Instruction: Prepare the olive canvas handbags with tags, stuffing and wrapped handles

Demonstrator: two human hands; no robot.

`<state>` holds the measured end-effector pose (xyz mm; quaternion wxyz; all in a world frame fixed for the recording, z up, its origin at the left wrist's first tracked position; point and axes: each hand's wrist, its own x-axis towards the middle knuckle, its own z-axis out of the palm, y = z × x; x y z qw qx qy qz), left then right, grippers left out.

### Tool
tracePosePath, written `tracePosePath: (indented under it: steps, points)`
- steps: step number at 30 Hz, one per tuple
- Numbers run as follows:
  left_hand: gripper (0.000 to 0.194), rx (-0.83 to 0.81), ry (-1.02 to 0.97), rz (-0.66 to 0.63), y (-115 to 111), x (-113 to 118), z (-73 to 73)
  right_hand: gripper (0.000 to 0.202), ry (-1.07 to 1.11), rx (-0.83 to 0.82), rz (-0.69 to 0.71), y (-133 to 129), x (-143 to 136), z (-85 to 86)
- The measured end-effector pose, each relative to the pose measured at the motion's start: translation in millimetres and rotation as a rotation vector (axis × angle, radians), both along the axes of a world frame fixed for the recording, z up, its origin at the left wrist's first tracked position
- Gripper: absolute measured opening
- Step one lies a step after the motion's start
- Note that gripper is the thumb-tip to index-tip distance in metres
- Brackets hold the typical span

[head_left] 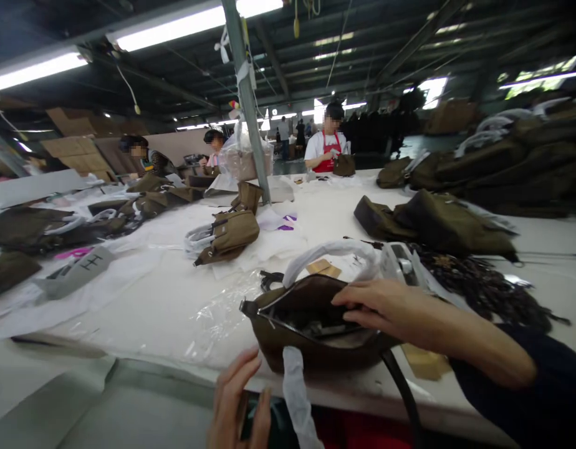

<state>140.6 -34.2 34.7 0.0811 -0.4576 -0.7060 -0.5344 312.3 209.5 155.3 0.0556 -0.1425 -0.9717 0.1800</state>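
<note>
- Factory hall, strip lights (176,28) glowing overhead, one slanting pole (250,112) rising beyond the white bench (152,293)!
- Three people at work across the way: two on the left (159,163) (214,156), one in a red apron (324,163) with a small bag (344,165); more figures far back, too small to count.
- Centre stage, one open brown bag (311,355), upright at the near edge of the bench, mouth up. Long axis running left to right, right end angled slightly nearer; one silver zip (283,324) parted wide.
- Two white-wrapped handles: one arching up behind (330,249), one drooping in front (295,393). One dark strap (404,386) drops from the right end.
- Two bare hands in play! Right hand (391,308) comes in from the right, fingers bent and dipped into the bag's mouth; whether they grip anything, I cannot tell.
- Left hand (241,399) is low at the front left, fingers apart and empty, just beside the bag.
- Mid-bench, one brown bag with wrapped handles (234,234); one grey card piece (77,274) marked H farther left.
- Heaps of brown bags left (30,227) and right (503,162), too jumbled to count; one dark tangle of cords (484,287) at right.
</note>
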Motion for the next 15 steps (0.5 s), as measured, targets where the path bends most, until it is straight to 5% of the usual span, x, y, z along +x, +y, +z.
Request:
tracePosePath:
  steps: [3, 5, 9, 15]
  points:
    - [0.045, -0.062, 0.318, -0.260, 36, -6, 66.0, 0.023, -0.175, 0.005, 0.148, 4, -19, -6.4]
    - [0.046, -0.369, 0.433, -0.466, 60, -6, 89.9, 0.020, -0.299, -0.001, 0.210, 5, -31, -10.0]
    - [0.008, -0.795, 0.634, -0.738, 90, -1, 93.4, 0.014, -0.433, -0.113, 0.382, 11, -56, -20.1]
    - [0.010, -0.817, 0.729, -0.832, 92, -11, 89.4, 0.021, -0.551, -0.337, 0.446, 35, -75, -42.0]
